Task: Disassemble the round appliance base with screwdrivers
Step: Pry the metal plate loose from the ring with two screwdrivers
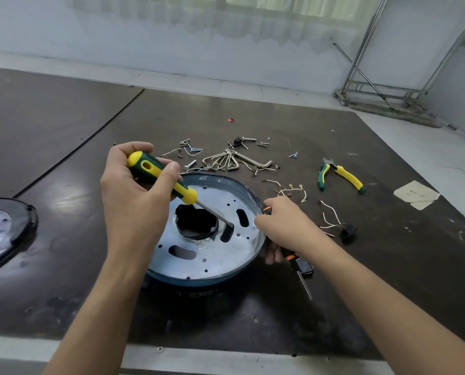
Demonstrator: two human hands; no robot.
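**Prying inside the base plate, both hands busy**

The bench (253,315) is a dark, scuffed, slightly glossy board. The round appliance base (220,255) sits mid-bench, a bit toward the near edge. It's a shallow dark-walled tub with a shiny metal plate inside, which has oblong slots, small holes and a ragged central opening. A black domed cover (6,226) lies at the left edge.

My left hand (133,190) has its fingers clamped round the yellow-green screwdriver (184,192). It's angled steeply so the flat blade reaches into a slot by the central hole, likely to lever or reach a fastener below. My right hand (285,223) curls over the base's right rim to steady it. The orange-black screwdriver (304,267) is tucked in the palm, fingers wrapped round it, I think parked for a swap.

Toward the far edge are yellow-green pliers (342,175), a hex key set (226,161), loose screws (190,165) and white wires (331,215) with crimp ends. I judge these to be removed parts kept clear of the work.
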